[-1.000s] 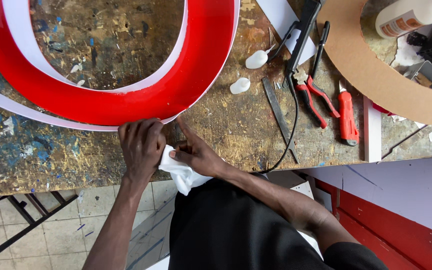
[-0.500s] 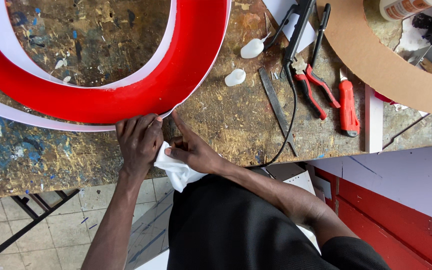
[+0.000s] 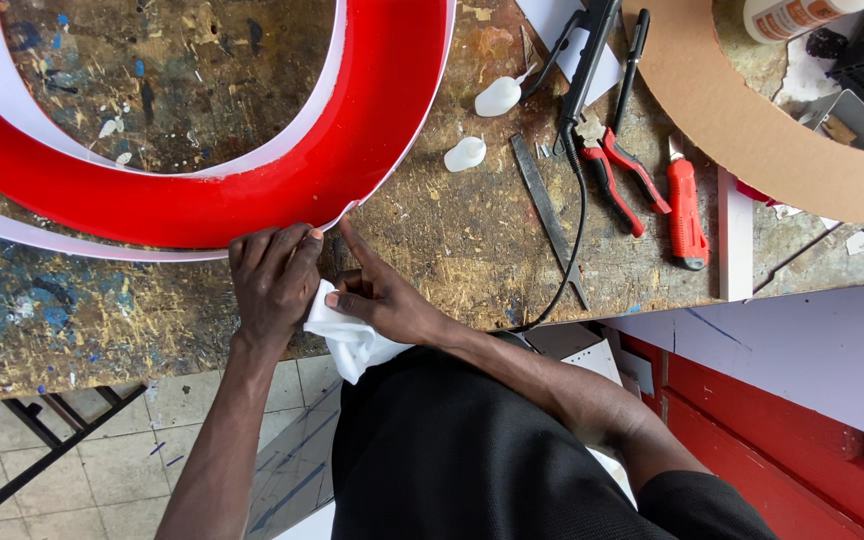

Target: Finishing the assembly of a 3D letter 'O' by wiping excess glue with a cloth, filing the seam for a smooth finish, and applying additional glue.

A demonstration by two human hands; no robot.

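**A:** In the head view, what are the hands doing?

**B:** The left hand (image 3: 270, 280) lies flat, fingers together and bent, pressing the lower edge of the big red curved piece (image 3: 252, 205) where its white rim strip (image 3: 72, 243) runs along the counter (image 3: 452, 250). It grips nothing, just presses down. The right hand (image 3: 377, 300) sits just beside it at 3 o'clock, curled around a white cloth (image 3: 347, 340), with its forefinger stretched out toward 12 o'clock, the tip touching the end of the red piece's edge.

**A:** And where does the red piece sit?

**B:** It fills the frame from 9 to 12 o'clock, lying on the paint-spattered counter, its curve bending down toward the hands. The cloth hangs over the counter's near edge, against the person's black clothing.

**A:** Anything else around?

**B:** At 1 o'clock from the hands, two small white bottles (image 3: 465, 154). Further toward 2 o'clock, a flat metal file (image 3: 547, 215), red-handled pliers (image 3: 620, 178) and a red utility knife (image 3: 685, 210), with a black cable (image 3: 580, 230) running down off the counter's edge. At the upper right, a curved brown cardboard cutout (image 3: 752, 130), well apart from the hands.
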